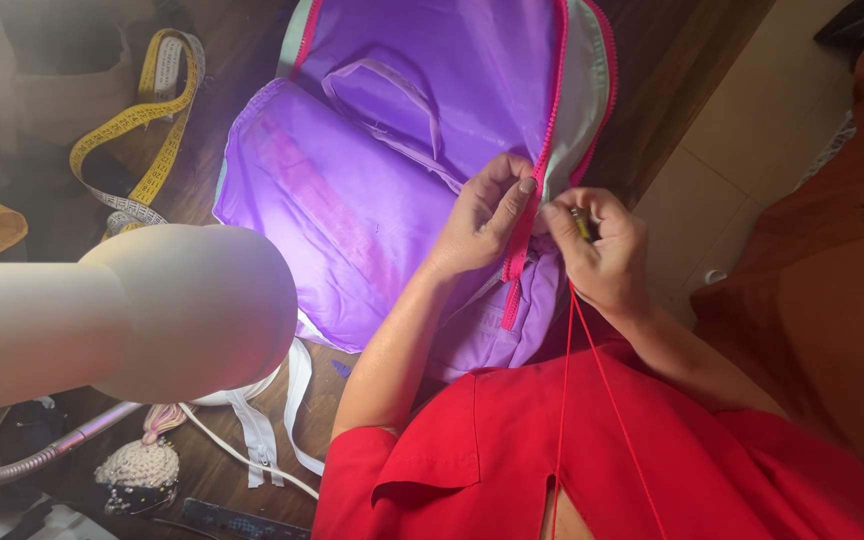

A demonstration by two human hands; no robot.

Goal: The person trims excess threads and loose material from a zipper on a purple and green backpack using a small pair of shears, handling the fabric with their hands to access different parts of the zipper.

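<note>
- Dark wood table (pixel 202 160) under everything, with pale floor tiles (pixel 752 140) off to my right.
- On it lies an open backpack (pixel 352 200) — purple lining up, a pink zipper (pixel 522 250) running down its right edge.
- My left hand (pixel 482 220) rests on the lining, thumb and fingers pressed together on the zipper tape just beside the bag's rim.
- My right hand (pixel 602 250) sits just right of the left, nearly touching it, fingers curled and pinching a small needle-like tool (pixel 582 225); I can only see a short bit of it.
- Red thread (pixel 592 370) hangs from my right hand in two strands, down over my red shirt (pixel 572 450).
- A cream lamp head (pixel 152 310) fills the left of the view, close to my face and blurred, on a bending metal neck (pixel 42 455).
- A yellow tape measure (pixel 142 130) loops on the table, left of the bag.
- A white zipper strip (pixel 262 420) lies near the bag's lower left corner, partly under the lamp.
- A knitted cream piece (pixel 137 465) sits at the lower left, by a white cord (pixel 242 450).
- Orange-brown cloth (pixel 832 270) lies at the far right.
</note>
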